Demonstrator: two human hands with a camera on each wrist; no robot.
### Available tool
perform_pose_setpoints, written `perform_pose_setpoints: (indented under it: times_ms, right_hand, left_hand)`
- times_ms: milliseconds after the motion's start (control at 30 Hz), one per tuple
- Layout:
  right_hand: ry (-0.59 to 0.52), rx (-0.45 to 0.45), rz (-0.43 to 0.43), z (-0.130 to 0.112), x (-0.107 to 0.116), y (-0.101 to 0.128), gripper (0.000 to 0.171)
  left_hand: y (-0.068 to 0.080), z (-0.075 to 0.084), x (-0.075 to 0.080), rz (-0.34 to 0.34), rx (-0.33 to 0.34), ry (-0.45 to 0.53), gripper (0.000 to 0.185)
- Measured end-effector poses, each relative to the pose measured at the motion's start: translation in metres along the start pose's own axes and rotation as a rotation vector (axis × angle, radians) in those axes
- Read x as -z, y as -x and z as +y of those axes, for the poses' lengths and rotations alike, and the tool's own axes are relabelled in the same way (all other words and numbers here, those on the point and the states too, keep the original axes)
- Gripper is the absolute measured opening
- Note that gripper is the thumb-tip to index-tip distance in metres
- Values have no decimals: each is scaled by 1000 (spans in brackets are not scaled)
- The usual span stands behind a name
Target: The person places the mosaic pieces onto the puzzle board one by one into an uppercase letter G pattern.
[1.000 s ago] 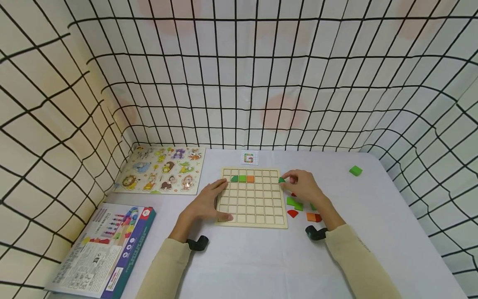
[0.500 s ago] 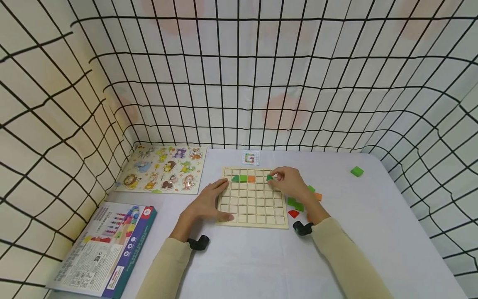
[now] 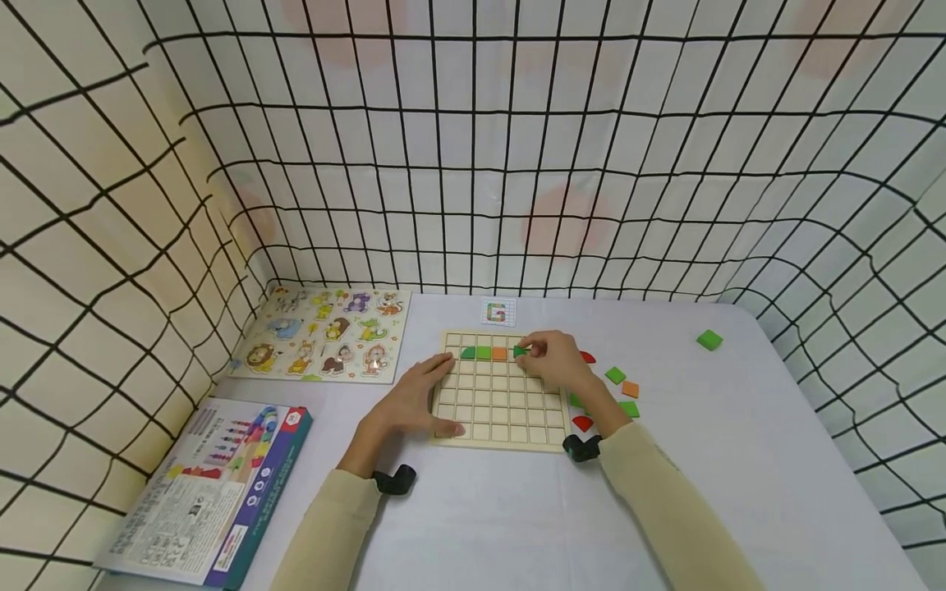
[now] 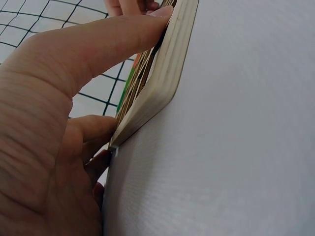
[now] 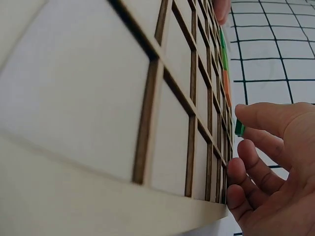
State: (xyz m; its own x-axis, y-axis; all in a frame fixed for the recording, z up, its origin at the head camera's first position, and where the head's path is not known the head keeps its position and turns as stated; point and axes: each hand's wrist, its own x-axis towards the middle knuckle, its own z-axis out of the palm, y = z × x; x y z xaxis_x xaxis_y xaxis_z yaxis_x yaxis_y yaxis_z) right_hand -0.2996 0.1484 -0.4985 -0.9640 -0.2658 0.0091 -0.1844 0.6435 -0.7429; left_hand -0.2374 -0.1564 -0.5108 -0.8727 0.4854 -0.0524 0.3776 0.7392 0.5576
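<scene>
- One green piece (image 3: 521, 351) sits pinched in my right hand (image 3: 553, 361), over the wooden grid board's (image 3: 498, 410) top row, just right of the orange tile (image 3: 499, 354).
- My left hand (image 3: 405, 404) lies flat with straight fingers, steadying the board's left edge.

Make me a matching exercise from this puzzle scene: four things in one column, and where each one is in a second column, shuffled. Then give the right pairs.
Things
1. left hand
2. right hand
3. animal puzzle
4. lone green tile

Places
A. flat on the table left of the grid board
B. by itself, far to the right on the table
C. resting on the grid board's left edge
D. over the board's second row, pinching a green piece

Pairs: 1-C, 2-D, 3-A, 4-B
</scene>
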Motion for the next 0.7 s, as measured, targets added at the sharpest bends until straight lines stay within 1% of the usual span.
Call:
perform_pose_setpoints:
  times_ms: [133, 367, 533, 700]
  right_hand:
    - [3, -11, 2, -1, -2, -2, 29]
    - [47, -26, -3, -3, -6, -2, 27]
    - [52, -29, -4, -5, -6, 0, 27]
    - [52, -33, -6, -5, -8, 0, 28]
  left_hand:
    - [0, 0, -1, 0, 4, 6, 119]
    - [0, -1, -2, 7, 7, 10, 118]
    - [-1, -2, -2, 11, -7, 11, 118]
    - [-1, -1, -2, 8, -4, 4, 118]
